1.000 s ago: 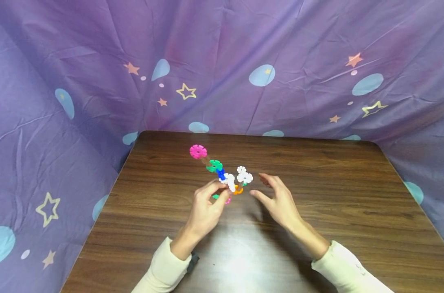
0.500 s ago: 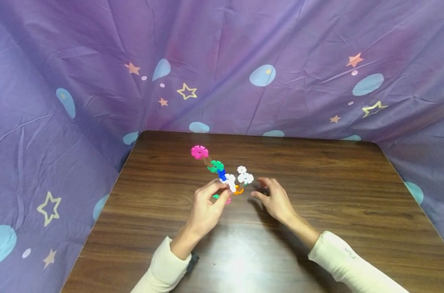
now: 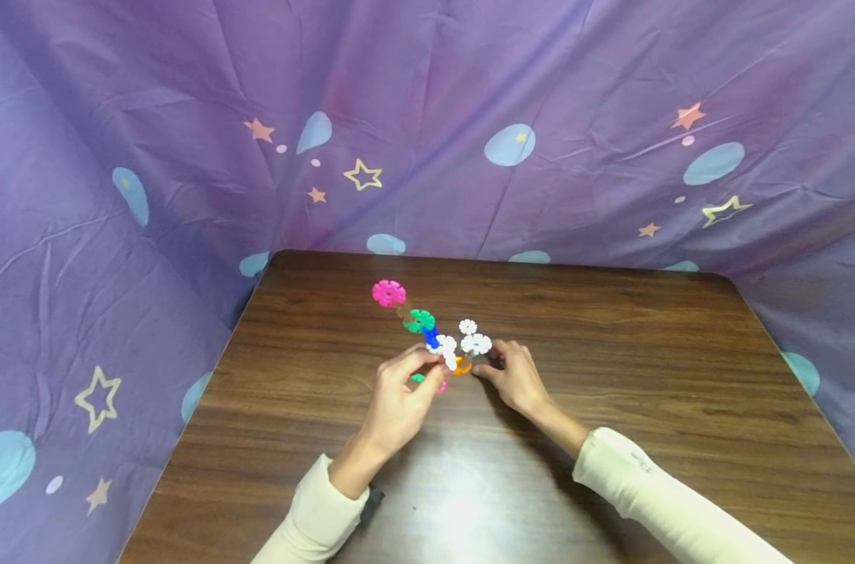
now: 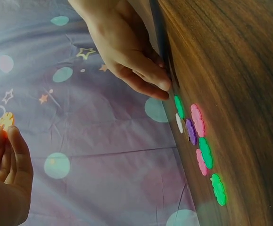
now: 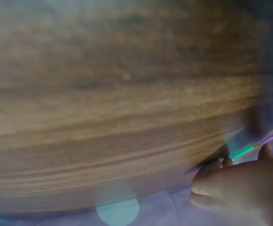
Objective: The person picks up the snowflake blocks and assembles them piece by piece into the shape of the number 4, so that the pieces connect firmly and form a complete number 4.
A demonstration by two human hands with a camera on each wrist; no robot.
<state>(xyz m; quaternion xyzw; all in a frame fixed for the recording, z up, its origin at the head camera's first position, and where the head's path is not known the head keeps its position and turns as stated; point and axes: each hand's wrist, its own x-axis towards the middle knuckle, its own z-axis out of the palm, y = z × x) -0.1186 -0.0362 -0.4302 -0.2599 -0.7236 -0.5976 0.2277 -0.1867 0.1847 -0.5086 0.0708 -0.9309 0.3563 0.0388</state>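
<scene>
In the head view my left hand [image 3: 400, 395] pinches small notched discs at mid-table, a white disc [image 3: 450, 360] at its fingertips. An orange disc [image 3: 462, 366] is just right of them; the left wrist view shows an orange disc [image 4: 6, 120] over the pinching fingers. My right hand [image 3: 520, 382] has its fingertips beside another white disc [image 3: 476, 344]; whether they touch it I cannot tell. In the left wrist view that hand [image 4: 129, 56] reaches down near a green disc [image 4: 179, 106], fingers loosely bent.
Pink [image 3: 388, 294], green [image 3: 419, 320] and blue [image 3: 430, 338] discs trail up-left from my left hand. In the left wrist view several coloured discs, one purple [image 4: 191, 131], lie on the wooden table [image 4: 249, 94]. A patterned purple cloth [image 3: 427, 117] hangs behind the table.
My right hand has moved left, closer to the white and orange discs, its fingers drawn nearer together. The left hand keeps its pinch almost in place.
</scene>
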